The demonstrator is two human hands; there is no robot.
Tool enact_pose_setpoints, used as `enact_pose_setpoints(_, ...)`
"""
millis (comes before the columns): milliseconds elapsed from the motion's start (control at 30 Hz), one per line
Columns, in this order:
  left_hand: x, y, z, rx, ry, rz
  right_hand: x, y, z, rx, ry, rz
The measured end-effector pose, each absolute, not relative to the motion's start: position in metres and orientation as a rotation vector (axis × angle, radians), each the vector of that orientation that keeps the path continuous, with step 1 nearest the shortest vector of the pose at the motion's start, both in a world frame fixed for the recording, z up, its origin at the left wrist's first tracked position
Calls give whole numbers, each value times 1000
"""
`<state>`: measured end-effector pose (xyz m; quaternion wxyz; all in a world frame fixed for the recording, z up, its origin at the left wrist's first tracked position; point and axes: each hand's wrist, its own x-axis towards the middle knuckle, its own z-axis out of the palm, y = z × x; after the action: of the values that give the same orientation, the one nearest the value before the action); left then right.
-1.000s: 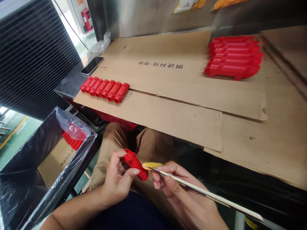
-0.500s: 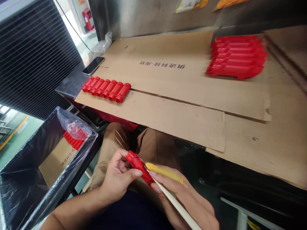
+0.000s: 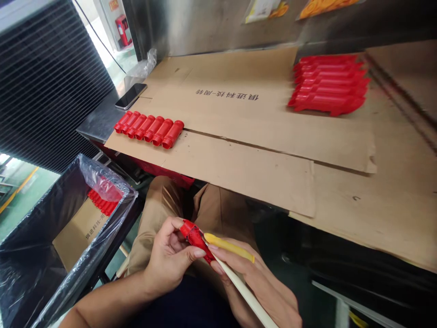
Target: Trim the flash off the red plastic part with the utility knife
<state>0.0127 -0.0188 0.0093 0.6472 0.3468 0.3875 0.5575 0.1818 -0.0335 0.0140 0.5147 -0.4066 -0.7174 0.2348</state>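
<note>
Above my lap, my left hand (image 3: 172,255) grips a small red plastic part (image 3: 194,237) between thumb and fingers. My right hand (image 3: 249,273) is closed on a tool with a long cream-coloured handle (image 3: 244,291), its front end against the red part. A yellow cover (image 3: 230,247) sits on the right index finger. The right fingertips also touch the lower end of the red part. The exact tool tip is too small to tell. On the cardboard (image 3: 218,109), a row of several red tubular parts (image 3: 149,128) lies at the left.
More red parts (image 3: 329,86) lie at the table's right. A phone (image 3: 131,95) rests at the back left. Beside my left leg stands a plastic-lined crate (image 3: 73,175) with red parts (image 3: 104,202) and cardboard inside. Bags with yellow and orange items (image 3: 327,7) are at the top.
The view has shifted slightly, so the table items appear a little further left. Both hands keep their hold, and the red part appears slightly turned.
</note>
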Motion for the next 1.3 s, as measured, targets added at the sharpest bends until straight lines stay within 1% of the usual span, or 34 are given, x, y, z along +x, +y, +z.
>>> enact_pose_setpoints(200,15,-21,10,735,907,1304,175,-38,14,-1048,-1705,497)
enact_pose_setpoints(467,13,-21,12,721,906,1265,180,-41,14,-1051,-1697,629)
enact_pose_setpoints(567,10,-18,11,630,856,1269,186,-38,19,-1188,-1634,602)
enact_pose_setpoints(633,6,-15,10,538,778,1185,194,-32,23,-1328,-1529,612)
enact_pose_setpoints(700,2,-13,10,465,729,1028,203,-24,25,-1441,-1454,784)
enact_pose_setpoints(800,-3,-11,13,410,728,830,211,-15,25,-1478,-1438,1292)
enact_pose_setpoints(867,-4,-12,17,413,701,796,210,-13,23,-1461,-1361,1604)
enact_pose_setpoints(933,-4,-13,20,491,670,845,204,-16,22,-1441,-1267,1714)
enact_pose_setpoints(967,-4,-14,21,555,689,889,202,-17,22,-1415,-1286,1685)
enact_pose_setpoints(1000,-4,-14,21,616,737,938,199,-19,22,-1391,-1354,1585)
enact_pose_setpoints(1133,-2,-15,16,623,972,1074,201,-25,25,-1276,-1733,823)
enact_pose_setpoints(1167,-2,-15,14,586,991,1085,204,-27,25,-1252,-1795,683)
enact_pose_setpoints(1233,0,-15,13,538,1002,1078,211,-31,26,-1170,-1920,576)
enact_pose_setpoints(1300,1,-14,15,520,1004,1058,214,-35,27,-1106,-1967,594)
